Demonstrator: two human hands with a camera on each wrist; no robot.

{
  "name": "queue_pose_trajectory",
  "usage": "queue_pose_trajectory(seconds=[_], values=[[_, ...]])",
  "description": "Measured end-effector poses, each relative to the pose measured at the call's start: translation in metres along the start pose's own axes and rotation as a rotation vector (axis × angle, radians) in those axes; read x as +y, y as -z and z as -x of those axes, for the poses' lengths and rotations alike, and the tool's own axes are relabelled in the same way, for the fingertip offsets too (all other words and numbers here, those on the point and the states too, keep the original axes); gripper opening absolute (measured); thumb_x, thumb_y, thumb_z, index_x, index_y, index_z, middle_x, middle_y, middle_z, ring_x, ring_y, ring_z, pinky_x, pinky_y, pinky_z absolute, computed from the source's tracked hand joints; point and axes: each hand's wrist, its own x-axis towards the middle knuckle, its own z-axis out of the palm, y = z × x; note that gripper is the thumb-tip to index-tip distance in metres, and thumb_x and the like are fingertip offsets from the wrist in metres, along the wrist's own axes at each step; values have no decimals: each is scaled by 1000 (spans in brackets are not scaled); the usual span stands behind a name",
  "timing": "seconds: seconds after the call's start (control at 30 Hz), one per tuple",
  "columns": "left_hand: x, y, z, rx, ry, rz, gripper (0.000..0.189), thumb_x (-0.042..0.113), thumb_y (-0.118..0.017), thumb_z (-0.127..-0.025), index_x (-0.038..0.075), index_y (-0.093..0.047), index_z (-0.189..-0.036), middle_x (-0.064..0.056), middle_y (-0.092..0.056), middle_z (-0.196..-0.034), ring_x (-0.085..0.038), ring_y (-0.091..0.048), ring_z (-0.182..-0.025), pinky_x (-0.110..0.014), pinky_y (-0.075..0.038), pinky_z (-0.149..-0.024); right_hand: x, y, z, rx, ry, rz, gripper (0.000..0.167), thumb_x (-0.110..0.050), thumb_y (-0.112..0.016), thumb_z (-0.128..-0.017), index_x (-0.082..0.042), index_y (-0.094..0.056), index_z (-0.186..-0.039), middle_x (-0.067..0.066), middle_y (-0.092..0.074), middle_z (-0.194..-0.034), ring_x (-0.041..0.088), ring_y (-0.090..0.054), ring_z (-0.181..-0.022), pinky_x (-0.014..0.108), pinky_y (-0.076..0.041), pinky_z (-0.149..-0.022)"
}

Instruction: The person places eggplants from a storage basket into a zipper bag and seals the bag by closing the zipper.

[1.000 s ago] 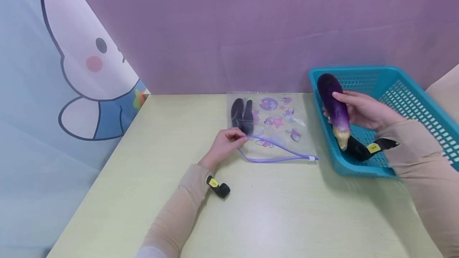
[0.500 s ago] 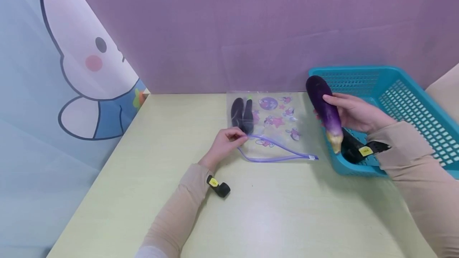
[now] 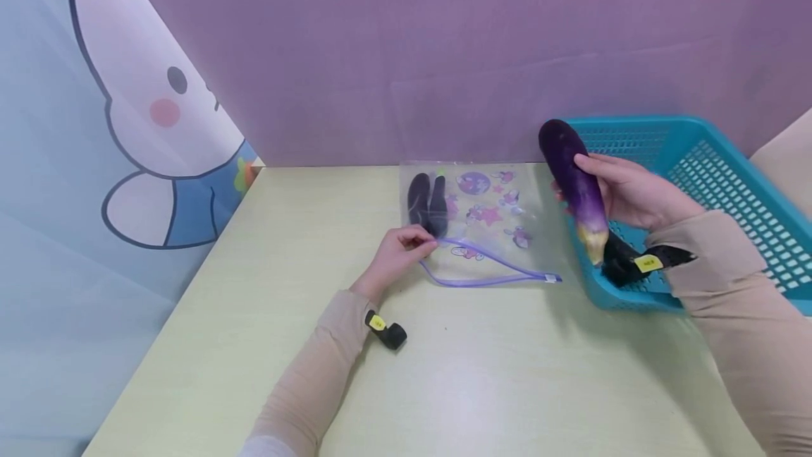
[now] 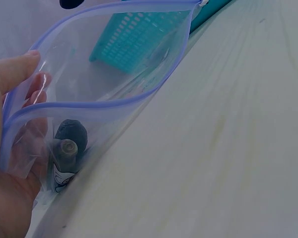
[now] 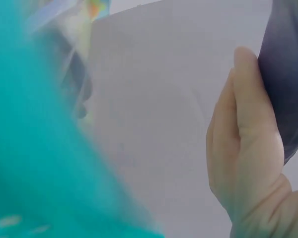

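Note:
My right hand (image 3: pixel 634 192) grips a purple eggplant (image 3: pixel 574 178) above the left rim of a teal basket (image 3: pixel 596 295), its pale stem end pointing down toward me. In the right wrist view the eggplant (image 5: pixel 287 74) shows only in part beside the hand (image 5: pixel 248 144). My left hand (image 3: pixel 400 252) pinches the left end of the purple-edged mouth of a clear zip bag (image 3: pixel 539 231). The bag's mouth gapes, as the left wrist view shows at its purple rim (image 4: pixel 89 105). Inside the bag, at its left, lie two dark eggplants (image 3: pixel 419 199) side by side.
The pale table (image 3: pixel 495 372) extends in front of the bag and to its left. A purple backdrop (image 3: pixel 406 55) stands behind the table, and a blue cloth with a cartoon rabbit (image 3: pixel 158 210) hangs at the left. A slider (image 3: pixel 550 278) sits at the right end of the bag's zip.
My right hand has carried the eggplant left to the basket's left rim, then slightly upward. The left hand has kept its pinch on the bag with hardly any motion.

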Motion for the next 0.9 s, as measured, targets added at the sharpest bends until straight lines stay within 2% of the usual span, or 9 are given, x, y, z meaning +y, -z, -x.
queue_pose_trajectory(seconds=[0.1,0.17,0.27,0.4,0.5,0.63,0.77,0.9], values=[[3,0,1,-3,9,6,11,-7,-64,-84,-14,-64,-92,0,-63,-81,-4,-52,-71,-16,-43,-65,0,-6,-1,-39,26,-56,26,-19,-30,-104,-11,-41,-126,15,-65,-110,26,-67,-97,40,-55,-82],[8,0,2,-7,14,7,11,-7,-63,-84,-15,-64,-92,-1,-63,-81,-4,-52,-71,-16,-43,-65,2,-10,-3,-48,38,-54,27,-18,-29,-104,-10,-44,-125,16,-65,-110,26,-67,-97,40,-55,-82],[19,0,5,-13,15,-4,11,-8,-63,-84,-16,-63,-92,-1,-63,-80,-3,-51,-70,-15,-43,-65,5,-20,-7,-30,37,-9,27,-18,-30,-104,-9,-35,-128,16,-66,-108,25,-68,-95,39,-56,-81],[29,0,8,-12,3,-21,11,-8,-62,-84,-17,-62,-91,-4,-64,-79,-2,-50,-70,-16,-43,-64,12,-34,-15,64,5,56,33,-21,-37,-103,-11,-24,-132,14,-66,-106,23,-68,-92,38,-56,-79],[24,0,6,-8,2,-20,11,-7,-63,-84,-16,-63,-91,-8,-64,-80,-2,-50,-69,-16,-43,-64,19,-45,-21,137,-19,103,42,-23,-42,-101,-10,-21,-136,12,-65,-104,21,-68,-90,40,-56,-79],[7,0,2,-5,5,-19,12,-6,-64,-84,-14,-64,-92,-13,-65,-83,-3,-51,-69,-16,-43,-64,32,-62,-29,184,-53,193,57,-25,-45,-100,-6,-14,-144,8,-64,-103,19,-67,-89,39,-55,-79],[-1,0,0,5,-10,-28,12,-4,-65,-84,-13,-65,-91,-9,-65,-82,-4,-52,-69,-16,-43,-64,45,-78,-36,192,-54,288,61,-27,-48,-99,-2,-14,-144,6,-65,-99,18,-68,-87,36,-56,-77],[-2,1,1,11,-27,-27,11,-3,-65,-84,-11,-66,-90,-5,-64,-80,-5,-52,-69,-17,-43,-63,58,-91,-41,165,-47,314,62,-27,-51,-98,-2,-17,-144,6,-64,-99,18,-68,-87,34,-56,-75]])
